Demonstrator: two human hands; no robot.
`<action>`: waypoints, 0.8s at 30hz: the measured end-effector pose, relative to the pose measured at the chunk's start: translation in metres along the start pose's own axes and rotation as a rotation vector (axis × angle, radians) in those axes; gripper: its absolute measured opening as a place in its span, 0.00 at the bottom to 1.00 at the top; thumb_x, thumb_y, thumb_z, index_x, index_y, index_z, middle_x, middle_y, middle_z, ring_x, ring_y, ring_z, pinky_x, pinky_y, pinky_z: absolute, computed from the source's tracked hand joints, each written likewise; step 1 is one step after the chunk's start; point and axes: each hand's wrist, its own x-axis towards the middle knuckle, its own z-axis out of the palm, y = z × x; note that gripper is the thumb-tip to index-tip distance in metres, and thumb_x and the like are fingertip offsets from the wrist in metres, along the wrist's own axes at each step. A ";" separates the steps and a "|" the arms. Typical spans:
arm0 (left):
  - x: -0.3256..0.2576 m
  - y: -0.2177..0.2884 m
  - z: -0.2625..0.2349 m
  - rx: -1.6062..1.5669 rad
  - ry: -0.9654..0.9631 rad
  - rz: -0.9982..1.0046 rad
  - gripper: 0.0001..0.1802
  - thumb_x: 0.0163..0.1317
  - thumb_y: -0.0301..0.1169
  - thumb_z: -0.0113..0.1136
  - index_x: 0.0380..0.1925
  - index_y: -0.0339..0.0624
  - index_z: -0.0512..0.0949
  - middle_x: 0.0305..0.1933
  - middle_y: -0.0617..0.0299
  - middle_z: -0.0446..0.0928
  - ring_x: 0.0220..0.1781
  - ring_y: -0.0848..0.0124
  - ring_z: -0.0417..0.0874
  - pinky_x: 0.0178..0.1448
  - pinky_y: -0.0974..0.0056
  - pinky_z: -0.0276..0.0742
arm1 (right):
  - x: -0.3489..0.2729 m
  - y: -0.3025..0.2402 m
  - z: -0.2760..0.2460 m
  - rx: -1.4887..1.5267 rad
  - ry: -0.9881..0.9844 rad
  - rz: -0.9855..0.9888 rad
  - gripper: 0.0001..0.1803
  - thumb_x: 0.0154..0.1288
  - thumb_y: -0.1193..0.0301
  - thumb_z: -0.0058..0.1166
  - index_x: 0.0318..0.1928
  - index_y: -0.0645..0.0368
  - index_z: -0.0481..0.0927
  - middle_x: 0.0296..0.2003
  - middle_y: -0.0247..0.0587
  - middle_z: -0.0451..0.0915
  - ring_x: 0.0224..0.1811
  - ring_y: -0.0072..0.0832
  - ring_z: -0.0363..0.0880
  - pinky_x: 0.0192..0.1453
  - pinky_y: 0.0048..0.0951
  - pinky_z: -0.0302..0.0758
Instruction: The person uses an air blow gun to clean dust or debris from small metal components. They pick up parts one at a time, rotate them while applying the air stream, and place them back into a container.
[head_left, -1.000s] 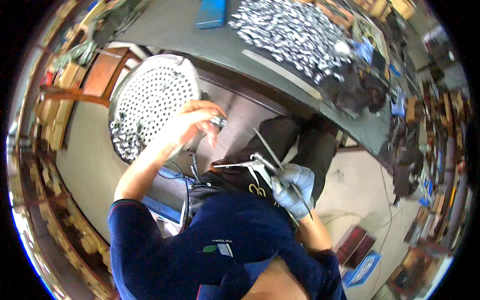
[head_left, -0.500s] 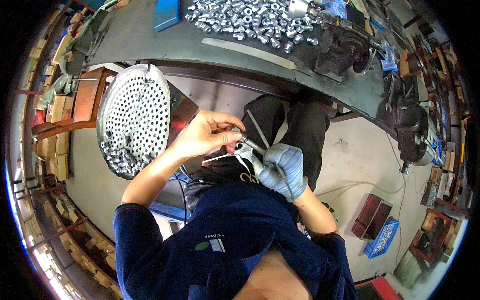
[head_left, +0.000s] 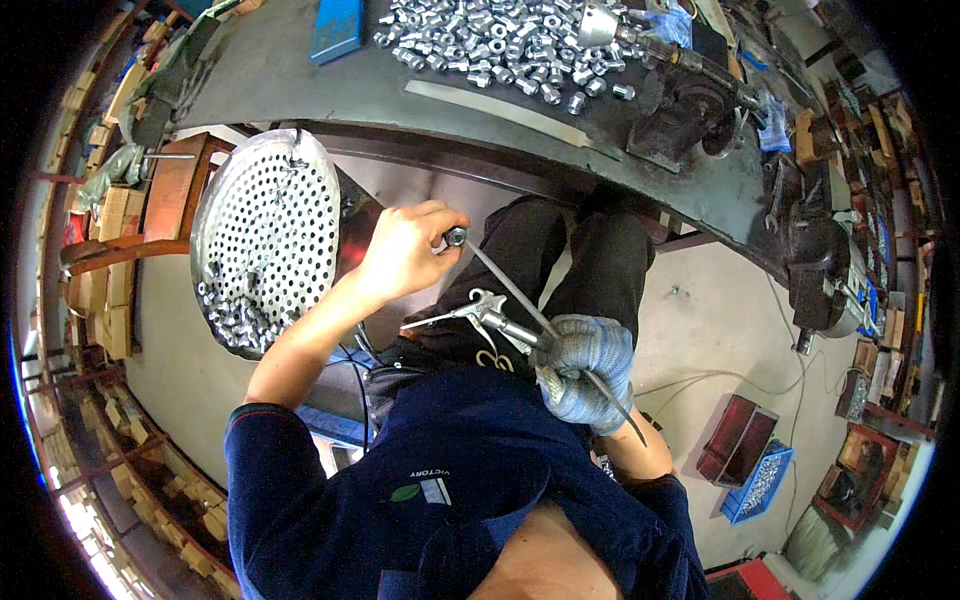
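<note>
**Nut pinched at the rod tip**

Nut (head_left: 457, 237) sits in the bare left hand (head_left: 405, 250), pinched against a thin rod (head_left: 520, 300) that the gloved right hand (head_left: 590, 370) grips, apparently alongside an air-gun. A loose pinch could drop it past the bench (head_left: 330, 90).

The person wears a dark navy long-sleeved top with a small light emblem on the chest and black trousers. The left hand (head_left: 405, 250) is bare; the right hand (head_left: 588, 370) wears a grey-blue knitted glove.
</note>
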 end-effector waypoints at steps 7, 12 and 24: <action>0.002 0.004 0.004 0.005 0.020 0.075 0.14 0.37 0.23 0.62 0.30 0.42 0.79 0.21 0.59 0.72 0.17 0.66 0.73 0.22 0.63 0.68 | 0.006 -0.002 0.007 -0.011 -0.013 0.116 0.14 0.48 0.70 0.59 0.13 0.54 0.69 0.12 0.40 0.66 0.12 0.35 0.68 0.17 0.30 0.63; 0.005 0.008 0.017 -0.022 0.020 0.183 0.13 0.38 0.25 0.62 0.30 0.42 0.79 0.21 0.58 0.73 0.19 0.63 0.75 0.23 0.62 0.68 | 0.015 0.013 0.023 -0.227 -0.066 0.129 0.10 0.47 0.69 0.62 0.15 0.53 0.76 0.14 0.42 0.72 0.16 0.39 0.74 0.21 0.33 0.70; 0.104 -0.026 0.016 -0.106 -0.072 -0.052 0.15 0.43 0.31 0.64 0.33 0.37 0.81 0.15 0.55 0.72 0.17 0.73 0.74 0.25 0.64 0.69 | -0.017 0.013 -0.008 -0.241 0.235 0.079 0.13 0.42 0.75 0.61 0.13 0.52 0.69 0.13 0.39 0.68 0.14 0.35 0.70 0.20 0.31 0.67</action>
